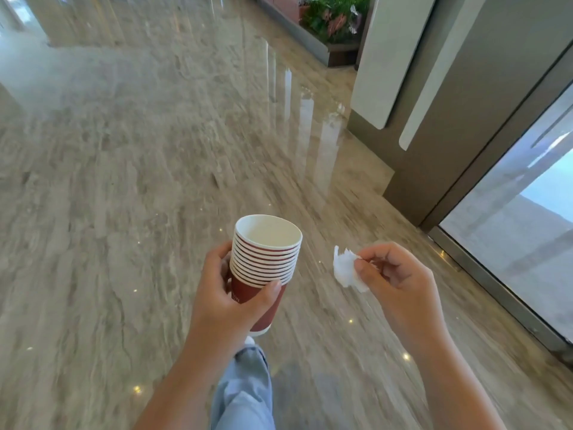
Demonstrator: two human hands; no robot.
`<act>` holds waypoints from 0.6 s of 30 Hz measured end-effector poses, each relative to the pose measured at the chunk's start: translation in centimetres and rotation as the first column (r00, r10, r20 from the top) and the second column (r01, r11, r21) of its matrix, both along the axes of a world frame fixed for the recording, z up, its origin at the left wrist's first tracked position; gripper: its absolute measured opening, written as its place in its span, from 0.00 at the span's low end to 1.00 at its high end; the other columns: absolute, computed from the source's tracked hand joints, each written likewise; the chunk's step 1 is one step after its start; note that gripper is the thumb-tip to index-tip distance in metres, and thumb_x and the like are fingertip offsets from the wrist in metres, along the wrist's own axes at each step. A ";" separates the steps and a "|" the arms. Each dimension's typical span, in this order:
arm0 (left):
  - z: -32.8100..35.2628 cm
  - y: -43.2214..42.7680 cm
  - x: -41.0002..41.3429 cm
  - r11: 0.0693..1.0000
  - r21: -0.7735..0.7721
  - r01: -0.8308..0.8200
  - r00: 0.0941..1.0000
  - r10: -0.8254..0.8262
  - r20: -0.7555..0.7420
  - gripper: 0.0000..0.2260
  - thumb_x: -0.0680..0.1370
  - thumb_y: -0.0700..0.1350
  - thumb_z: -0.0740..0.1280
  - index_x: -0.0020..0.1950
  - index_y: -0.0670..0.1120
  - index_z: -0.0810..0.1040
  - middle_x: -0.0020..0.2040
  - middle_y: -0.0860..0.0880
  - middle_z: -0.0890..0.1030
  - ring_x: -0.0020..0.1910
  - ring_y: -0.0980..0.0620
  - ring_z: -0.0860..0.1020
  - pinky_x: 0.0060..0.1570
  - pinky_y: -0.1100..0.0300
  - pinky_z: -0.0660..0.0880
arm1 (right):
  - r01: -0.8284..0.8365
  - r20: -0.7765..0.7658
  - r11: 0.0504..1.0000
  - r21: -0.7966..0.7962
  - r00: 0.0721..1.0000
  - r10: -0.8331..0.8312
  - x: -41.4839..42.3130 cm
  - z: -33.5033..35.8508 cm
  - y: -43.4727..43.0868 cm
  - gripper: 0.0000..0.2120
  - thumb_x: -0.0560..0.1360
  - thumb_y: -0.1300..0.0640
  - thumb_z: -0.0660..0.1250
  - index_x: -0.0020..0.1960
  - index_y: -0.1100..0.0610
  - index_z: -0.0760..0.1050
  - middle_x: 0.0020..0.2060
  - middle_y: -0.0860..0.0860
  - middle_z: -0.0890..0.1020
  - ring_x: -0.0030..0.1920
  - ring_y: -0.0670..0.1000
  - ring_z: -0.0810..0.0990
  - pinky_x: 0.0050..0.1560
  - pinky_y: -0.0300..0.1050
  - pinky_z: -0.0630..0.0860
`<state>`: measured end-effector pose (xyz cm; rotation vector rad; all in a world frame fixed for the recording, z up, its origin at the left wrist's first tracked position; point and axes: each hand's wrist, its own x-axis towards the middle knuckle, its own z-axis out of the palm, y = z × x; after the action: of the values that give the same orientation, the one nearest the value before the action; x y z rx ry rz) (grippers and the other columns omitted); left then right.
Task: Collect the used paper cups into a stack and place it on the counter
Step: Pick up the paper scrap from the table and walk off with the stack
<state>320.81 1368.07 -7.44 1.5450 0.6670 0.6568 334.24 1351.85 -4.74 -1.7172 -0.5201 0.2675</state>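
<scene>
I am holding a stack of red paper cups (263,268) in my left grip (223,293) above the glossy stone floor (124,181).

My left grip is wrapping around the lowest cup, thumb (269,288) lying across its front just under the banded white rims, and the stack is standing nearly upright with its open mouth above my fingers. My right grip (397,280), apart to the right of the stack, is pinching a crumpled white tissue (345,270) that is sticking out toward the cups. Below my left grip, my light blue trouser leg (245,389) is showing; a glass door (527,243) is standing beyond my right grip.
</scene>
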 end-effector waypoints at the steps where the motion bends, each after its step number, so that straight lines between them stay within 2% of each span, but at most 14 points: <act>1: -0.2 1.7 1.5 1.000 0.006 0.000 1.000 0.000 -0.004 0.28 0.53 0.58 0.74 0.51 0.68 0.71 0.48 0.63 0.80 0.47 0.62 0.80 0.41 0.70 0.75 | 0.001 -0.004 1.000 0.007 1.000 -0.001 1.5 0.0 1.8 0.12 0.70 0.65 0.68 0.38 0.47 0.78 0.34 0.45 0.81 0.34 0.47 0.77 0.35 0.37 0.74; 5: -0.6 9.6 7.8 1.000 0.015 0.006 1.000 -0.006 0.006 0.29 0.54 0.58 0.74 0.54 0.62 0.71 0.47 0.63 0.80 0.46 0.62 0.80 0.40 0.71 0.75 | -0.014 0.012 1.000 0.005 1.000 0.014 7.3 0.3 10.3 0.12 0.70 0.66 0.68 0.38 0.49 0.78 0.34 0.46 0.81 0.35 0.49 0.76 0.37 0.44 0.75; 9: 0.1 17.7 13.8 1.000 0.020 0.003 1.000 -0.004 0.022 0.29 0.54 0.57 0.74 0.53 0.64 0.70 0.46 0.65 0.80 0.44 0.64 0.79 0.36 0.73 0.74 | -0.035 0.025 0.999 0.020 0.999 0.035 13.3 2.0 19.1 0.11 0.70 0.67 0.68 0.38 0.51 0.78 0.32 0.48 0.80 0.35 0.52 0.76 0.39 0.51 0.74; 13: 1.3 23.8 19.7 0.993 0.113 0.032 0.999 -0.033 0.006 0.27 0.56 0.59 0.72 0.52 0.72 0.67 0.49 0.70 0.77 0.47 0.68 0.77 0.38 0.76 0.72 | -0.079 0.056 0.996 0.037 0.996 0.076 18.6 3.1 26.0 0.13 0.70 0.67 0.68 0.38 0.49 0.78 0.33 0.47 0.80 0.35 0.49 0.76 0.39 0.51 0.74; 16: 1.3 27.0 23.8 0.996 0.077 0.048 0.999 -0.049 0.017 0.27 0.56 0.58 0.73 0.52 0.69 0.68 0.48 0.69 0.77 0.47 0.68 0.77 0.36 0.76 0.72 | -0.071 0.025 0.997 0.025 0.997 0.070 22.2 2.5 29.1 0.13 0.70 0.68 0.68 0.37 0.49 0.78 0.33 0.47 0.80 0.35 0.50 0.76 0.39 0.51 0.73; 18: 0.9 29.0 26.5 0.998 0.035 0.055 0.998 -0.056 0.019 0.27 0.55 0.57 0.73 0.51 0.68 0.69 0.47 0.68 0.78 0.45 0.67 0.78 0.32 0.75 0.72 | -0.063 0.000 0.998 0.020 0.998 0.063 25.1 1.9 30.9 0.13 0.70 0.68 0.68 0.37 0.49 0.78 0.32 0.47 0.80 0.34 0.49 0.76 0.38 0.46 0.73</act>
<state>347.36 1397.05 -6.53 1.5812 0.5982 0.6442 359.29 1382.71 -2.88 -1.6830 -0.5752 0.3065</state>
